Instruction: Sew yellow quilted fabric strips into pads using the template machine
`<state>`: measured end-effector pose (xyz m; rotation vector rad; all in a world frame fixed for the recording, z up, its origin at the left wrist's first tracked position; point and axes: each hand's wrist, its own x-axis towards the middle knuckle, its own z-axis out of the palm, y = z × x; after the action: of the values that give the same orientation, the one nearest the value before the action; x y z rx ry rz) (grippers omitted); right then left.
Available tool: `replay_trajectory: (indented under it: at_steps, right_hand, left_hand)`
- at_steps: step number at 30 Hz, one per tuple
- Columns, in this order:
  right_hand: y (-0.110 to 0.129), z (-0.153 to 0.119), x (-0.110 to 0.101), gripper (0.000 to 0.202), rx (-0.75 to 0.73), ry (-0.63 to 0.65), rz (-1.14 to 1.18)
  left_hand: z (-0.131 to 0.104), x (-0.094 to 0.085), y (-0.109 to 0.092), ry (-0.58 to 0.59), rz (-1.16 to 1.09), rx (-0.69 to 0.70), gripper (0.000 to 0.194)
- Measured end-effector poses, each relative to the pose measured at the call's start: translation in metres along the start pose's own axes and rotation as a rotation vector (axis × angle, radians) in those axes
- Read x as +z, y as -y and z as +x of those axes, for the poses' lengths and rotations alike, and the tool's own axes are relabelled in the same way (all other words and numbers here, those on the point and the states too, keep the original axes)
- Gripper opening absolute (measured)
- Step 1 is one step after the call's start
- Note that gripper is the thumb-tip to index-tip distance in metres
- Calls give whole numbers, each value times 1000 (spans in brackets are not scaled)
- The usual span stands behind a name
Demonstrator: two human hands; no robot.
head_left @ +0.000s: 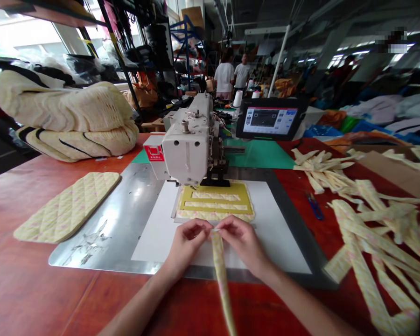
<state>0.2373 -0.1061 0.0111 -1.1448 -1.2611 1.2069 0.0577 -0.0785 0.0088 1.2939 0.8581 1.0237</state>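
Both hands meet in front of the sewing machine (189, 144), pinching the upper end of a narrow yellow patterned fabric strip (220, 268). My left hand (189, 240) grips it from the left, and my right hand (241, 240) from the right, fingertips nearly touching. The strip hangs down toward the bottom edge. Just beyond the fingers, a quilted yellow panel (217, 216) lies on a white sheet (273, 233) under a yellow slotted template (215, 190), whose slots show patterned fabric. The machine's head stands above the template's far side.
Quilted pieces (70, 205) lie at left, in front of thick fabric stacks (70, 112). Fabric strips (381, 224) pile up at right beside blue snips (315, 206). A control screen (271, 120) stands behind. Two people (224, 77) are in the background.
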Motion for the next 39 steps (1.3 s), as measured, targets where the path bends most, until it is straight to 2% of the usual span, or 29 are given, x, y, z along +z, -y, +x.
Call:
replay_trajectory:
  at_steps: [4,12,19,21,22,24,26,28,30,32,34,37,39]
  right_hand:
    - [-1,-1,-1,33,-91,-28,-89]
    - [8,1,2,50,153,26,44]
    - [2,-4,17,54,239,-115,253]
    - [8,-3,15,55,247,-107,211]
    - [14,-1,11,54,218,-86,131]
    - [34,9,0,45,33,-52,-158]
    - [57,25,-12,30,-339,-68,-585]
    - [71,47,-18,20,-703,-16,-976]
    - [69,69,-13,20,-964,70,-1257]
    - [51,91,-1,22,-1133,106,-1412]
    - [26,109,13,22,-1175,129,-1477]
    - [-4,128,25,19,-1066,200,-1494]
    - [-13,133,27,14,-984,232,-1493]
  left_hand:
    - [-2,4,-1,-22,20,30,25]
    - [-4,10,1,-66,-62,139,19]
    - [-8,17,-1,-195,-135,190,21]
    - [-10,19,0,-214,-134,205,21]
    - [-11,20,1,-211,-128,195,21]
    - [-15,19,0,-181,-90,150,17]
    - [-20,16,-4,-125,31,111,17]
    - [-27,9,-10,-64,198,107,25]
    - [-33,-1,-16,-1,330,110,36]
    - [-36,-13,-21,44,392,93,47]
    - [-36,-26,-24,51,443,78,53]
    - [-32,-45,-26,5,536,95,49]
    - [-28,-56,-27,-33,599,111,46]
